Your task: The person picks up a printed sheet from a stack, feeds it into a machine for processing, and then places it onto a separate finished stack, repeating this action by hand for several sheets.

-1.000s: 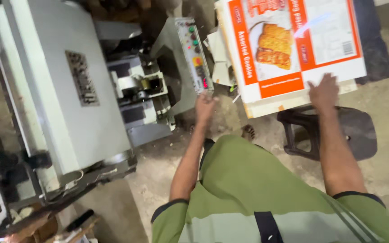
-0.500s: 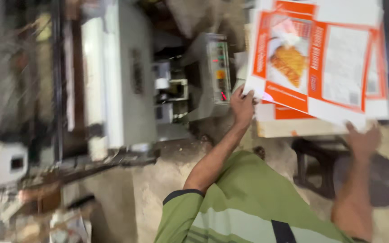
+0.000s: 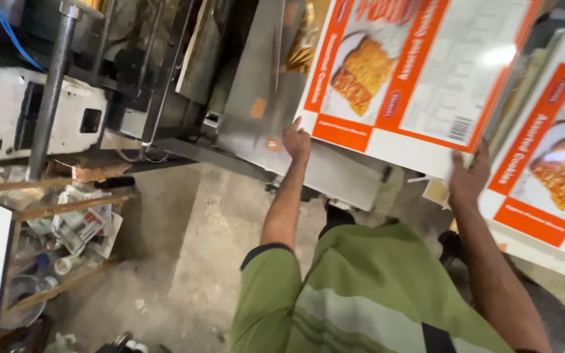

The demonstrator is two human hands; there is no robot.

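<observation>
Since the earlier frames the flat printed carton sheets (image 3: 420, 72) have come up off the stack (image 3: 550, 163) and swung left, now held in the air over the grey metal machine (image 3: 276, 98); the view has swung with them, and the dark stool seen before is out of sight.

Left hand (image 3: 295, 140) grips the sheets' lower left corner, fingers curled and clamped on the edge. Right hand (image 3: 469, 176) holds the lower right edge from beneath, fingers (image 3: 482, 153) spread flat against the underside, pressed on the card.

The sheets are glossy white card with orange bands, a photo panel of golden baked pieces, a white text panel and a small barcode block near the lower right. The stack at right shows the same orange and white print with the same photo, lying flat on a pale base, just beside the right hand.

The machine is dull sheet steel with slanted panels. Far left is a white box unit (image 3: 34, 114) with dark cut-outs behind a steel pole (image 3: 50, 91). Below it a rough wooden shelf (image 3: 60, 209) holds crumpled papers and a metal bowl. The concrete floor (image 3: 204, 248) is grey and stained. The person wears a green striped shirt (image 3: 367, 294).
</observation>
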